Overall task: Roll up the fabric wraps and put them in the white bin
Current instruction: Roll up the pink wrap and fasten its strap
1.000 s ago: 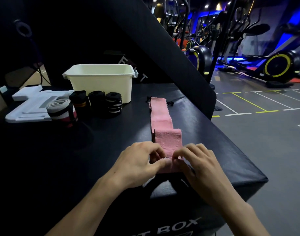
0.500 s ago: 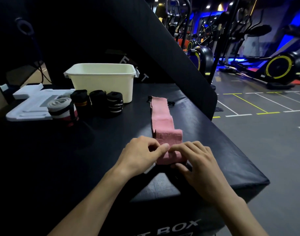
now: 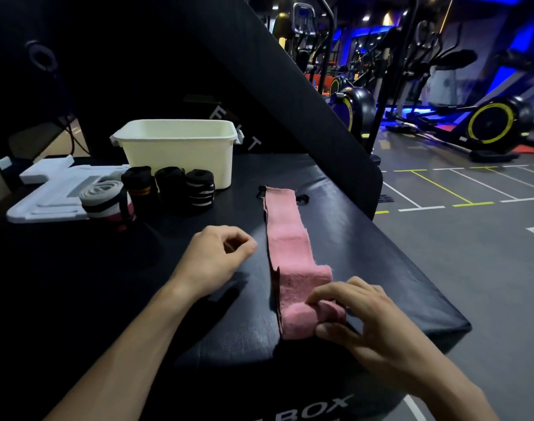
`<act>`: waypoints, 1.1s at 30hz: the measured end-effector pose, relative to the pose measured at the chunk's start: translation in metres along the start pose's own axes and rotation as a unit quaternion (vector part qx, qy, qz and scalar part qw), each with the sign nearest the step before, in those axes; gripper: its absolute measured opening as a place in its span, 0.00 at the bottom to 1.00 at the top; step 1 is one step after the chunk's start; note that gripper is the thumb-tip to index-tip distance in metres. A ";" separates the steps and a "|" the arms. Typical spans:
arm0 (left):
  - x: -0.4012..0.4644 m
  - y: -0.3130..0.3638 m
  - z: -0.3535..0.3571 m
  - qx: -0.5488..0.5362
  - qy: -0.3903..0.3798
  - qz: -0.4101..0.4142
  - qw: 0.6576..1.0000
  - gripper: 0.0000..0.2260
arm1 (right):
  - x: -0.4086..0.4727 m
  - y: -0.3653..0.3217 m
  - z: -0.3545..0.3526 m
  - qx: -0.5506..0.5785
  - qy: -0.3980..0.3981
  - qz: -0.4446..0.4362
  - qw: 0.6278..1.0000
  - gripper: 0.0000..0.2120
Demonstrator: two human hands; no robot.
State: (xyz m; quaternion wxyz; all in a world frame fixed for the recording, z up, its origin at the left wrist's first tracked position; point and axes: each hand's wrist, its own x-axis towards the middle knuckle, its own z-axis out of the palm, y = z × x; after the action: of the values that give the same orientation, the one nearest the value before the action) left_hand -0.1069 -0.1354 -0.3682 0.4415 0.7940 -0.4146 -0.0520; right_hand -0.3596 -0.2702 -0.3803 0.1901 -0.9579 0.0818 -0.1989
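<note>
A long pink fabric wrap (image 3: 285, 235) lies stretched across the black padded box (image 3: 381, 259), its near end rolled into a small coil. My right hand (image 3: 363, 326) pinches that coil between thumb and fingers at the near end. My left hand (image 3: 214, 256) hovers to the left of the wrap, apart from it, fingers loosely curled and holding nothing. The white bin (image 3: 177, 150) stands at the back of the box. Several rolled wraps stand in front of it: a grey-and-white roll (image 3: 103, 199) and three black rolls (image 3: 168, 186).
A white foam tray (image 3: 47, 192) lies at the far left. A black slanted panel (image 3: 290, 86) rises behind the box. The box's right edge drops to the gym floor (image 3: 472, 253), with exercise bikes (image 3: 490, 126) beyond.
My left hand has let go of the rolled end and lifted away to the left. My right hand still holds the coil.
</note>
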 end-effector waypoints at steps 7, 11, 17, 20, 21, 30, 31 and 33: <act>0.069 0.013 0.034 0.147 -0.049 -0.047 0.987 0.21 | -0.002 -0.001 0.001 0.025 -0.005 0.010 1.000 0.12; 0.100 0.017 0.051 0.194 -0.059 -0.106 0.973 0.24 | -0.002 -0.001 0.002 0.037 -0.003 0.009 0.999 0.12; 0.117 0.009 0.065 0.171 -0.026 -0.121 0.978 0.25 | 0.000 0.001 0.004 0.033 -0.002 0.008 0.999 0.13; 0.123 0.009 0.067 0.139 -0.036 -0.135 0.980 0.23 | 0.001 0.001 0.004 0.035 -0.003 0.002 0.999 0.13; 0.126 0.009 0.067 0.129 -0.036 -0.142 0.981 0.18 | 0.001 0.001 0.003 0.035 -0.003 0.000 0.999 0.13; 0.130 0.000 0.066 0.225 -0.035 0.010 0.974 0.18 | -0.001 -0.002 0.001 -0.017 0.021 -0.030 0.999 0.15; 0.133 -0.001 0.068 0.220 -0.019 0.011 0.975 0.15 | -0.001 -0.001 0.002 -0.022 0.023 -0.029 0.999 0.17; 0.139 -0.001 0.070 0.197 0.013 -0.010 0.980 0.13 | -0.001 -0.001 0.005 -0.024 0.025 -0.027 0.999 0.20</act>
State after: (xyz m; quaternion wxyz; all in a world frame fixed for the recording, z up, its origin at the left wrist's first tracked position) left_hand -0.0474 -0.2786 -0.3718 0.2809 0.8702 -0.4031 0.0370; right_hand -0.3584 -0.2678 -0.3844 0.1593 -0.9588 0.0655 -0.2258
